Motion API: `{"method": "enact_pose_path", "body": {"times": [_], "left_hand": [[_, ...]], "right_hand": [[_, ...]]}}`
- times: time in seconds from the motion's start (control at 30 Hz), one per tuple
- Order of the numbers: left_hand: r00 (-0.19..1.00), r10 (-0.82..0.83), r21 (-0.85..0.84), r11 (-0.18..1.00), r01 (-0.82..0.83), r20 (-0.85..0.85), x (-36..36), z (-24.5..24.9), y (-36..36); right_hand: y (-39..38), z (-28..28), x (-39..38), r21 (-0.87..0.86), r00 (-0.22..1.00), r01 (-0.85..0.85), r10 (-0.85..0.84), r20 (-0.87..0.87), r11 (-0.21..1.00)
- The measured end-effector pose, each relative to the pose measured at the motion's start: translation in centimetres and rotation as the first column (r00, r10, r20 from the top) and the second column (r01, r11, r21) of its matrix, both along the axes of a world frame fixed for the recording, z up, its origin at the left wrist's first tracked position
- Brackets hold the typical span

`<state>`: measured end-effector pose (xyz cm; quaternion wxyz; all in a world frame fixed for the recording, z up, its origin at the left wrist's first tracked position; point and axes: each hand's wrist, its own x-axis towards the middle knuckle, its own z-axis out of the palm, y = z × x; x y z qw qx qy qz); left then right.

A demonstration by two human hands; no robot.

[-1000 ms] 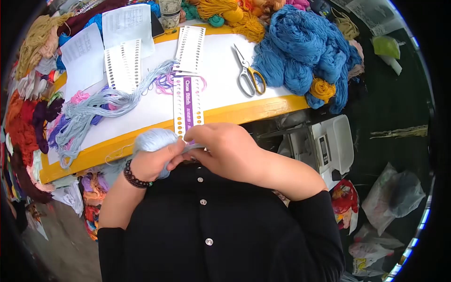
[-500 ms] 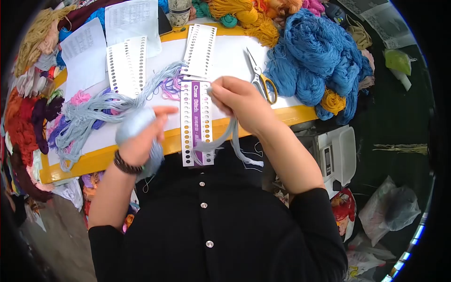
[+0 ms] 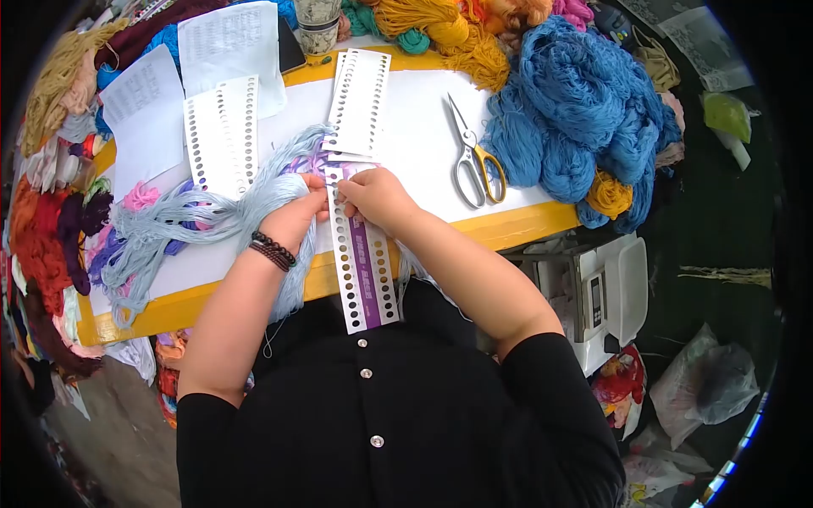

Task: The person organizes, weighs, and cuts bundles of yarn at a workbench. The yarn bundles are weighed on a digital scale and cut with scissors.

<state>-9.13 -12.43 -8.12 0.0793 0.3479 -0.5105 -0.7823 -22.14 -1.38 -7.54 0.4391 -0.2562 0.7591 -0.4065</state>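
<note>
Head view, white table point(image 3: 415, 106), thread card point(image 3: 366, 271), yarn heaps point(image 3: 584, 93), dark floor point(image 3: 720, 220)

Hands point(image 3: 301, 213) point(image 3: 373, 196) now together at purple card point(image 3: 366, 262) top

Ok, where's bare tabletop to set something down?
Bare white tabletop lies between the upper white punched card and the yellow-handled steel scissors, and between the pale blue thread bundle and the yellow front edge. Heaped blue yarn crowds the right end, mixed skeins the left.
</note>
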Motion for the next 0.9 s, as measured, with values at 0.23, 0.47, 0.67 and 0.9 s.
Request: {"method": "enact_pose_path", "body": {"times": [0.23, 0.47, 0.67, 0.9], "left_hand": [[1.000, 0.020, -0.060, 0.998, -0.021, -0.004, -0.3, -0.6, 0.6], [0.959, -0.044, -0.695, 0.680, 0.234, 0.279, 1.7, 0.3, -1.6], [0.955, -0.011, -0.747, 0.621, 0.238, 0.295, 2.6, 1.7, -1.9], [0.933, 0.223, 0.333, 0.935, -0.122, -0.283, 2.1, 2.4, -0.5]], "right_hand": [[-1.0, -0.8, 0.5, 0.052, 0.931, -0.147, 0.155, -0.329, 0.988], [0.8, 1.3, 0.6, -0.006, 0.984, -0.160, 0.159, -0.076, 0.987], [0.7, 0.3, 0.5, -0.024, 0.969, -0.183, 0.176, -0.173, 0.983], [1.1, 0.3, 0.8, -0.076, 0.987, -0.140, 0.134, -0.084, 0.987]]}}
